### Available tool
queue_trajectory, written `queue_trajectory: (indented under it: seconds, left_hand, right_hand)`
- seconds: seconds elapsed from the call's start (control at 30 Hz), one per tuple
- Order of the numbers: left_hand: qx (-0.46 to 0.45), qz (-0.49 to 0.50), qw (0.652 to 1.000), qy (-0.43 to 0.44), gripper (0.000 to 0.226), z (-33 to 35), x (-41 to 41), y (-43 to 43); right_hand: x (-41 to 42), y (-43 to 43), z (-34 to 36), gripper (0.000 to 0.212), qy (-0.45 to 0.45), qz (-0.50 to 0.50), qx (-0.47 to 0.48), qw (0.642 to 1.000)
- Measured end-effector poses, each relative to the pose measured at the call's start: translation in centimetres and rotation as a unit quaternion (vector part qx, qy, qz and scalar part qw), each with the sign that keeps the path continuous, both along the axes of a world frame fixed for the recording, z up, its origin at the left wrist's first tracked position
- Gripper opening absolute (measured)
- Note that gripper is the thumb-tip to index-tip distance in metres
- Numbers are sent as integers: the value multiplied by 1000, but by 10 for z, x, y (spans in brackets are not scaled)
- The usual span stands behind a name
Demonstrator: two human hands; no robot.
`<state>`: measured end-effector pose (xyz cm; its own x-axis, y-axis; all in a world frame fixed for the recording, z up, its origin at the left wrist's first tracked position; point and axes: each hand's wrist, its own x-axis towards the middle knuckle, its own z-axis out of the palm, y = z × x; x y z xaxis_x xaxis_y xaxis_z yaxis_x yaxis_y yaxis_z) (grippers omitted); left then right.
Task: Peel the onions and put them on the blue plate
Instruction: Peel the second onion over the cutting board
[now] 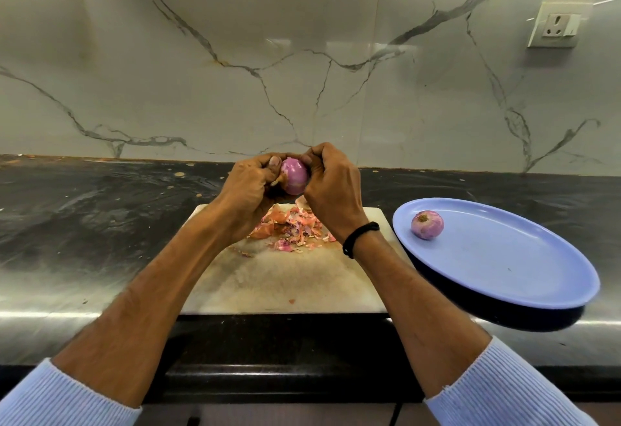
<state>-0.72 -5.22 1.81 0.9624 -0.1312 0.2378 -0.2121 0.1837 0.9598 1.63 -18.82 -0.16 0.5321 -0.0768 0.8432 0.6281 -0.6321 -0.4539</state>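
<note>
Onion in hand (294, 175): above the far edge of the cutting board (285, 281), mostly bare and glossy.
Left hand (250, 187): curled round its left side, thumb on top.
Right hand (331, 187): wraps its right side.
Handling: light, firm, likely slick — hold round the middle.
Blue plate (524, 277): right of the board — one peeled onion (427, 225) on it.
Peels (289, 229): heaped on the board.

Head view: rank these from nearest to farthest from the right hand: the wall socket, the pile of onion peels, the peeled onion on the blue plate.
1. Pile of onion peels, on the cutting board just under the right hand.
2. Peeled onion, on the blue plate to the right.
3. Wall socket, high on the wall, far right.
</note>
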Motion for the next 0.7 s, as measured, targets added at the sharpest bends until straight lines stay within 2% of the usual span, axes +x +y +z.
queue_trajectory:
  seconds: [0.2,0.23,0.3,0.4,0.5,0.6,0.7]
  left_hand:
    - [-68,-2,998,18,37,5,-1,4]
    - [-78,-1,997,24,37,6,-1,6]
    - [-96,0,995,32,37,6,-1,6]
    - [-126,19,991,45,37,8,-2,6]
    - [-160,40,984,68,34,8,1,6]
    - [-148,64,984,80,33,7,4,7]
    - [-88,77,990,75,31,4,3,7]
  right_hand:
    - [1,-12,5,10,61,-27,79,995]
    - [0,-12,5,19,62,-28,79,995]
    - [0,-13,5,36,59,-32,57,996]
    - [-1,-12,3,40,35,-19,1,999]
    - [-2,-6,1,49,34,42,-42,998]
    - [-2,-1,-2,48,26,70,-78,994]
    - [-2,0,-2,39,2,71,-70,995]
